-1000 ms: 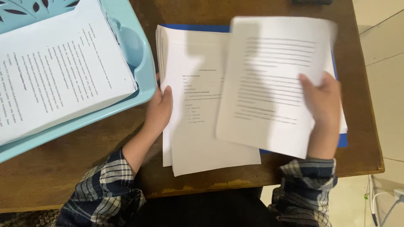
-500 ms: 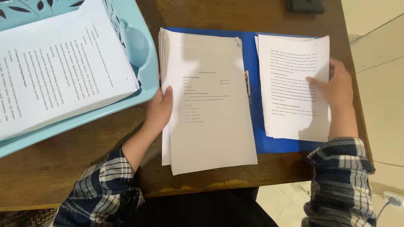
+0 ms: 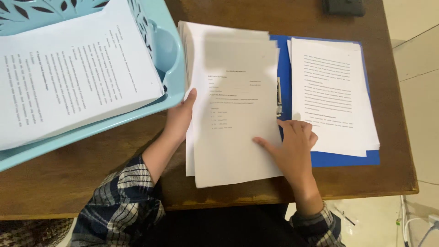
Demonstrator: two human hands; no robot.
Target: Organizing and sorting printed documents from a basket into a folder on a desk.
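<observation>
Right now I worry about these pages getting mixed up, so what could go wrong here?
The left stack overhangs the table edge and is fanned out of line; with only the left hand and right hand steadying it, sheets might slide off. The right pile lies loose on the blue folder and could shift.

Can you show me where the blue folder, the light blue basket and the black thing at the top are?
blue folder (image 3: 347, 158): head view, bare bottom edge.
light blue basket (image 3: 167, 48): head view, inner right wall.
black thing (image 3: 343, 6): head view, its middle.
</observation>
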